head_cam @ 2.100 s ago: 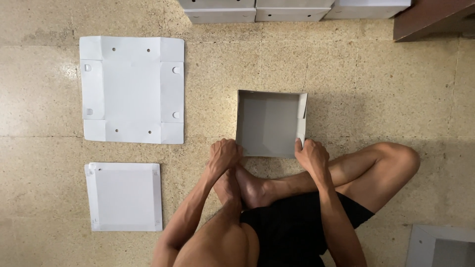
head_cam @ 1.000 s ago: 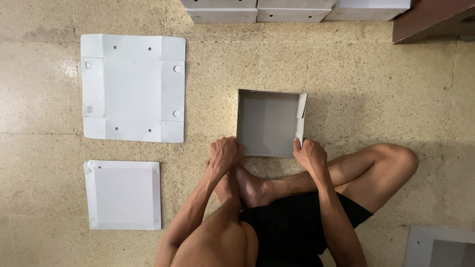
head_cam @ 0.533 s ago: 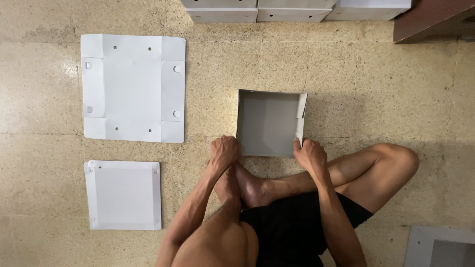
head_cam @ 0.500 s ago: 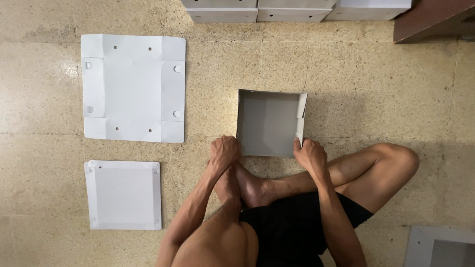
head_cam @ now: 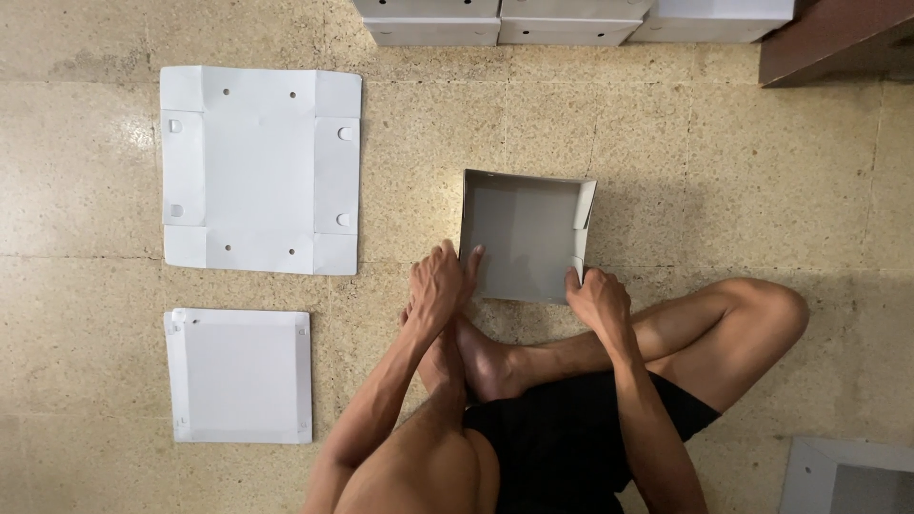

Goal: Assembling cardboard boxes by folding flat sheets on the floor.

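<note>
Warm even light, sharp, soft shadows

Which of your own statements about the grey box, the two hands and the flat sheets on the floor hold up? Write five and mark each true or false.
1. The grey box stands open-topped on the floor. True.
2. The left hand grips the box's far edge. False: it touches the near left corner.
3. The right hand is at the box's near right corner. True.
4. The large flat sheet lies right of the box. False: it lies to the left, with the smaller flat tray nearer the person below it.
5. The box holds a white lid. False: nothing shows inside it.
</note>
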